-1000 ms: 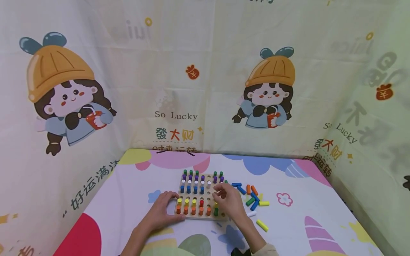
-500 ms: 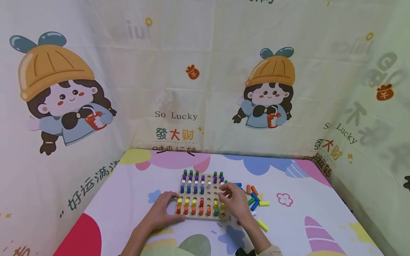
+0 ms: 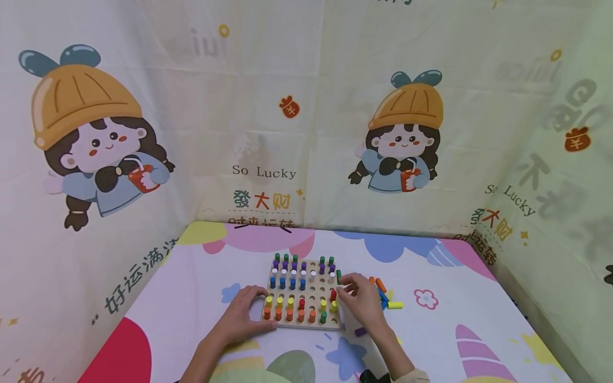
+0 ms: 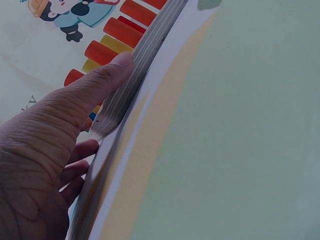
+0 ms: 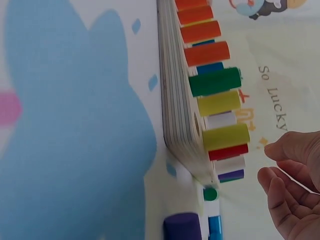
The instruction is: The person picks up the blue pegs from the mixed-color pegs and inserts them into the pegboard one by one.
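Note:
A wooden pegboard (image 3: 306,326) lies on the table, filled with rows of coloured pegs. My left hand (image 3: 241,316) grips its near left corner; in the left wrist view the thumb (image 4: 102,77) presses along the front edge, with the fingers round the side. Just right of the board, my right hand (image 3: 361,300) hovers near a red peg (image 3: 333,294) standing in the rightmost column. Thumb and fingertips of the right hand (image 5: 297,180) are apart, with nothing between them in the right wrist view. Two yellow pegs (image 3: 323,305) and a green peg (image 3: 323,317) stand nearby.
Right of the board lie loose pegs, partly hidden by my right hand: an orange peg (image 3: 380,284), a blue peg (image 3: 381,294), a yellow peg (image 3: 395,305) and a purple peg (image 3: 360,331). A loose green peg (image 3: 339,276) lies against the board's right side.
My right hand has moved right, off the board, and its fingers have parted from the red peg, which now shows in the right column. The left hand stays at its corner.

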Demonstrator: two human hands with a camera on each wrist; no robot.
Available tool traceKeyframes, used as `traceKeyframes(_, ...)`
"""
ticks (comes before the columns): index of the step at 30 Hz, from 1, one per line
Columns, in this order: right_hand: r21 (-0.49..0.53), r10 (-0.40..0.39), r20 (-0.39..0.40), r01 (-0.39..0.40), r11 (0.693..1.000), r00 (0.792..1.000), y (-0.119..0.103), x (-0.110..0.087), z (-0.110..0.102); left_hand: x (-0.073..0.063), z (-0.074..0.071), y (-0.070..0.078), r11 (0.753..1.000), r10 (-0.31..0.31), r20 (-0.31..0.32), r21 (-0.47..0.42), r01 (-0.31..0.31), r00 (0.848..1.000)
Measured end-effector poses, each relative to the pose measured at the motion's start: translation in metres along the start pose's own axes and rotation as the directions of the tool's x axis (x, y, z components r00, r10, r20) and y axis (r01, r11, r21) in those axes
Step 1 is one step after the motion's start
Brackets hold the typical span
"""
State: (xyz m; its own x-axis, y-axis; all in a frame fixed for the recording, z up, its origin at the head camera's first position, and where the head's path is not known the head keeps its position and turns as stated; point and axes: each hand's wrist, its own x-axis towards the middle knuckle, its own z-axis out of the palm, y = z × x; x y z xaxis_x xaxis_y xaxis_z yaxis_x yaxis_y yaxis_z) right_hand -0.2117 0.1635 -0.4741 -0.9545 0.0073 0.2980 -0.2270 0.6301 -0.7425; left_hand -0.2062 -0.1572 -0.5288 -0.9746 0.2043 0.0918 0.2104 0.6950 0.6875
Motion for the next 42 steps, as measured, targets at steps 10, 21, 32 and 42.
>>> traceKeyframes(10,-0.027,0.019,-0.030,-0.020,0.999,0.999,0.012,0.003,-0.005,0.001,-0.001,0.002,1.000,-0.012,0.010,-0.002,0.012,1.000)
traceKeyframes(21,-0.060,0.051,-0.033,-0.053,0.997,0.998,0.026,0.005,-0.012,0.000,-0.001,0.003,1.000,-0.005,0.003,0.001,0.005,1.000)
traceKeyframes(32,-0.071,0.083,-0.035,-0.085,0.994,0.996,0.039,0.006,-0.016,0.001,-0.001,0.000,1.000,0.019,-0.010,0.000,-0.019,1.000)
traceKeyframes(42,-0.103,0.142,-0.041,-0.146,0.984,0.989,0.043,0.009,-0.019,0.001,-0.002,0.001,1.000,0.010,-0.005,0.004,-0.010,1.000)
